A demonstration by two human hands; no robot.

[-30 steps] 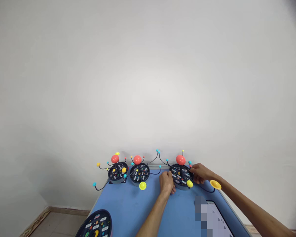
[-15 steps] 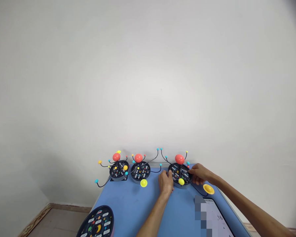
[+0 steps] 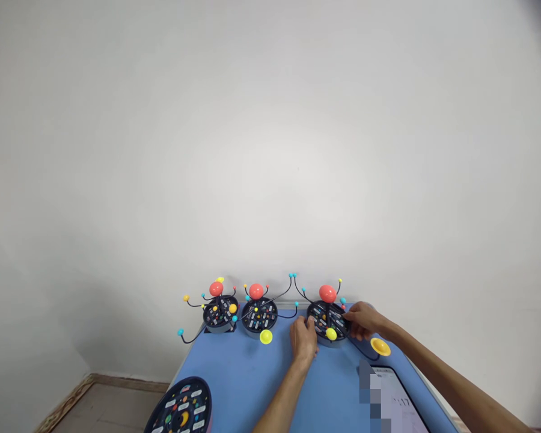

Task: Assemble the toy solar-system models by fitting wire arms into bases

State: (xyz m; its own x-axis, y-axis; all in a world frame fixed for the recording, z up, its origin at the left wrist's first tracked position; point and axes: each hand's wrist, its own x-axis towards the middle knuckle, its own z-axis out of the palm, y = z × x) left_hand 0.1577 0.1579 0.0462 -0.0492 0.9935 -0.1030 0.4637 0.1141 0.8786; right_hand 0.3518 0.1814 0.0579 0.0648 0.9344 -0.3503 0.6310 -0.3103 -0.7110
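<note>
A solar system model (image 3: 328,322) with a round dark base, a red ball on a central post and coloured balls on curved black arms stands at the table's right back. My left hand (image 3: 303,341) rests against the left side of its base, fingers curled. On the opposite side, my right hand (image 3: 363,320) grips the base's right rim with bent fingers. A yellow ringed ball (image 3: 380,347) hangs on an arm just below my right hand. Part of the base's edge is hidden by my fingers.
Two similar models, a middle one (image 3: 260,315) and a left one (image 3: 220,313), stand along the back of the blue table (image 3: 247,373). A separate round printed base (image 3: 183,409) lies front left. A phone (image 3: 399,397), partly pixelated, lies front right. A white wall rises behind.
The view has shifted slightly, so the things on the table sit a little lower. Both hands stay at the right model's base. The number on the phone screen differs.
</note>
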